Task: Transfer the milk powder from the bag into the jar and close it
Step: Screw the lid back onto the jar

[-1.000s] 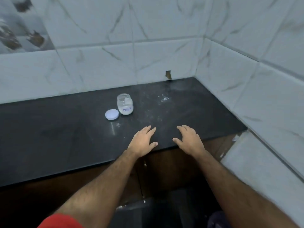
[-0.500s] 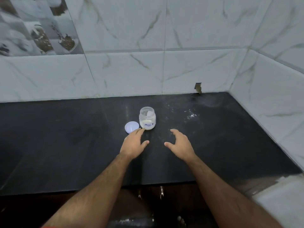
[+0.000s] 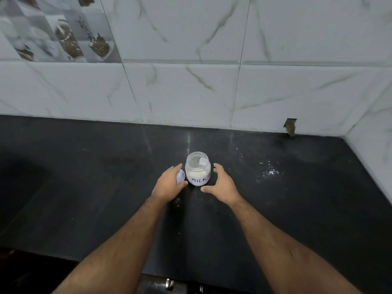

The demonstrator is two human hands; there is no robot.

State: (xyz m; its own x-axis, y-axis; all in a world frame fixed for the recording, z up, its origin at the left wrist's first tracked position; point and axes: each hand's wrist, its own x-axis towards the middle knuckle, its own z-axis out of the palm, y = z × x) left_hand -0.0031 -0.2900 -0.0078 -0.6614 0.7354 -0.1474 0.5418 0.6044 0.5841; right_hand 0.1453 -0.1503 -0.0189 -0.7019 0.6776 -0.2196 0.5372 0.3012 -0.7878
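Your left hand [image 3: 168, 185] curls over the lid [image 3: 180, 176], fingers and thumb around its edge, apparently gripping it. Just right stands the jar [image 3: 198, 169], upright, mouth open, powder low inside. Your right hand [image 3: 222, 184] is spread wide and empty beside the jar, nearer to steady it.

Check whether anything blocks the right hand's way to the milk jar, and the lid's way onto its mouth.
Nothing visible does. The right hand is open beside the jar, with only bare counter between them. The jar's mouth is uncovered. The lid sits at the left hand, right beside the jar; whether it is gripped is unclear.
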